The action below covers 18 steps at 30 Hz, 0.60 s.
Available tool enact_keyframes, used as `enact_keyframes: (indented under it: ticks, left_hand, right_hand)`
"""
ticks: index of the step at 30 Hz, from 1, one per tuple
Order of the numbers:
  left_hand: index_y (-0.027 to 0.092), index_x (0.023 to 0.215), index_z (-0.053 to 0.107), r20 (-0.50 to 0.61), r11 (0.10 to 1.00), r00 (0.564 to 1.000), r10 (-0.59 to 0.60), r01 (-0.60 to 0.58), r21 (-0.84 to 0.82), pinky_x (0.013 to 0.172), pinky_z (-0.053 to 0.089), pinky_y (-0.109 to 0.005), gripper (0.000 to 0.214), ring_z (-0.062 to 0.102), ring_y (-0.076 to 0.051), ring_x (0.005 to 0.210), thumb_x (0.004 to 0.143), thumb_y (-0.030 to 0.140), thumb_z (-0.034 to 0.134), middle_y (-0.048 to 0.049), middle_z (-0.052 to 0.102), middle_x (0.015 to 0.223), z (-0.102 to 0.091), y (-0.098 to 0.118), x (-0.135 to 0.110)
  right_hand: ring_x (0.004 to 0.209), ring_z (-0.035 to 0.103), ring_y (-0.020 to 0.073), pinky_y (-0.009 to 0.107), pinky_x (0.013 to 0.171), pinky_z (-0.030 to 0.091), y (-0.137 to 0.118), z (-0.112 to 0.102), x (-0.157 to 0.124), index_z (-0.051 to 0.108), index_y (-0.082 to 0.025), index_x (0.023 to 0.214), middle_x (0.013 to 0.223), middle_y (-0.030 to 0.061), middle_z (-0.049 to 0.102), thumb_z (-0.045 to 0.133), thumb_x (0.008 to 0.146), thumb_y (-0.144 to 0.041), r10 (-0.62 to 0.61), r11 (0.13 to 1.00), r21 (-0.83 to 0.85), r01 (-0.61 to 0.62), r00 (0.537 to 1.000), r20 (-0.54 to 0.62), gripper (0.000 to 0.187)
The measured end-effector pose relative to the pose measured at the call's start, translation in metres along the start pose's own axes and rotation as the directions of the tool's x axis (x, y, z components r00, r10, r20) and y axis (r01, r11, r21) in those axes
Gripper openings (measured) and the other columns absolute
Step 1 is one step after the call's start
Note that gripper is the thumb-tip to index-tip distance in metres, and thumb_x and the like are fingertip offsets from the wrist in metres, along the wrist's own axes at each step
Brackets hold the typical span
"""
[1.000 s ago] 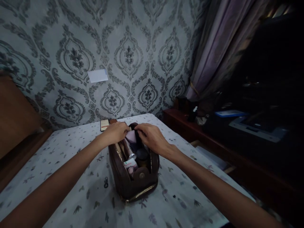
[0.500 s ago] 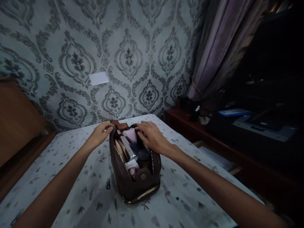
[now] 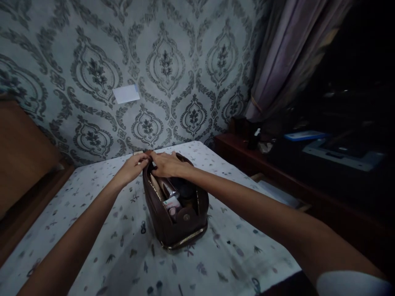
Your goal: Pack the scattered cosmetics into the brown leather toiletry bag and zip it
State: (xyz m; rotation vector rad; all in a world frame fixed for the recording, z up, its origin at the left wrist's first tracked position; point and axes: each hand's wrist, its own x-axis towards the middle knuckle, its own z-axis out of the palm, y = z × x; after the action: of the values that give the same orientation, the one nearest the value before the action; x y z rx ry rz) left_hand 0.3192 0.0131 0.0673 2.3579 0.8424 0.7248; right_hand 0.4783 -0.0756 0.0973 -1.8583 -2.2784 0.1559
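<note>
A dark brown zip-up cosmetic bag (image 3: pixel 177 236) stands on the cloth-covered surface with its top unzipped. In its mouth sit a silvery tube (image 3: pixel 170 190), a small white-and-pink pack (image 3: pixel 171 203) and a dark round-lidded jar (image 3: pixel 186 190). My left hand (image 3: pixel 133 167) is closed, pinching the bag's rim at the far left corner. Across the far end of the opening reaches my right hand (image 3: pixel 169 165), its fingers bent down beside the left fingertips at that same corner. What the right fingers grip is hidden. A brown object (image 3: pixel 149 152) shows partly behind the hands.
The patterned white cloth (image 3: pixel 117 246) runs back to the papered wall. A brown board (image 3: pixel 26 152) leans at the left. On the right are a dark red wooden ledge (image 3: pixel 228 144), an open drawer (image 3: pixel 277 193) and a tied curtain (image 3: pixel 271 78).
My right hand has moved left from the bag's right rim across to the far left corner, covering the pink item. My left hand stays at the rim. The view has tilted slightly.
</note>
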Motion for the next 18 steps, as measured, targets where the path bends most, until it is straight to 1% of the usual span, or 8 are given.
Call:
enact_keyframes:
  ticks: [3, 6, 9, 12, 16, 18]
  left_hand:
    - [0.017, 0.091, 0.067, -0.010, 1.000, 1.000, 0.005, -0.005, -0.007, 0.083, 0.050, -0.033, 0.035, 0.064, -0.022, 0.088, 0.082, 0.044, 0.046, -0.0040, 0.071, 0.091, 0.001, -0.002, 0.000]
    - [0.017, 0.093, 0.068, -0.019, 1.000, 1.000, 0.009, -0.009, 0.002, 0.085, 0.049, -0.035, 0.036, 0.064, -0.023, 0.090, 0.082, 0.043, 0.047, -0.0049, 0.071, 0.093, 0.001, -0.002, 0.000]
    - [0.017, 0.094, 0.069, -0.033, 1.000, 0.999, 0.013, -0.012, 0.024, 0.087, 0.049, -0.036, 0.035, 0.064, -0.023, 0.092, 0.082, 0.042, 0.047, -0.0054, 0.071, 0.094, 0.001, -0.002, -0.001]
    - [0.017, 0.094, 0.070, -0.035, 0.999, 0.999, 0.019, -0.018, 0.042, 0.088, 0.050, -0.036, 0.036, 0.064, -0.023, 0.094, 0.083, 0.042, 0.046, -0.0059, 0.072, 0.097, 0.001, -0.001, -0.001]
    - [0.017, 0.095, 0.069, -0.009, 0.998, 0.999, 0.037, -0.036, 0.051, 0.086, 0.051, -0.036, 0.036, 0.065, -0.024, 0.095, 0.084, 0.044, 0.047, -0.0073, 0.072, 0.098, -0.004, 0.007, -0.005]
    - [0.017, 0.093, 0.069, 0.021, 0.993, 0.998, 0.064, -0.066, 0.103, 0.086, 0.051, -0.036, 0.036, 0.065, -0.024, 0.096, 0.085, 0.045, 0.048, -0.0079, 0.071, 0.099, -0.009, 0.016, -0.009]
  right_hand:
    - [0.121, 0.058, 0.0362, 0.066, 0.102, 0.036, -0.004, 0.002, -0.001, 0.047, -0.017, 0.130, 0.128, 0.0177, 0.064, 0.057, 0.085, -0.026, 0.035, 0.999, 0.004, -0.035, 0.999, -0.021, 0.047]
    - [0.125, 0.053, 0.0380, 0.066, 0.101, 0.036, -0.006, 0.002, -0.003, 0.048, -0.018, 0.132, 0.133, 0.0170, 0.062, 0.057, 0.085, -0.028, 0.064, 0.998, -0.003, -0.064, 0.997, -0.038, 0.049]
    - [0.127, 0.050, 0.0391, 0.064, 0.101, 0.037, -0.007, 0.002, -0.004, 0.055, -0.017, 0.127, 0.137, 0.0164, 0.060, 0.056, 0.085, -0.029, 0.076, 0.997, -0.023, -0.077, 0.997, -0.026, 0.043]
    - [0.127, 0.048, 0.0417, 0.065, 0.101, 0.036, -0.007, 0.001, -0.005, 0.061, -0.013, 0.121, 0.135, 0.0201, 0.061, 0.054, 0.086, -0.031, 0.074, 0.996, -0.052, -0.074, 0.997, -0.001, 0.040]
    - [0.127, 0.048, 0.0423, 0.066, 0.102, 0.034, -0.006, 0.001, -0.006, 0.063, -0.011, 0.120, 0.132, 0.0230, 0.061, 0.051, 0.088, -0.032, 0.064, 0.995, -0.079, -0.062, 0.997, 0.030, 0.040]
    - [0.127, 0.048, 0.0416, 0.066, 0.103, 0.034, -0.006, 0.002, -0.007, 0.062, -0.012, 0.123, 0.134, 0.0221, 0.060, 0.049, 0.089, -0.032, 0.059, 0.995, -0.084, -0.056, 0.998, 0.031, 0.041]
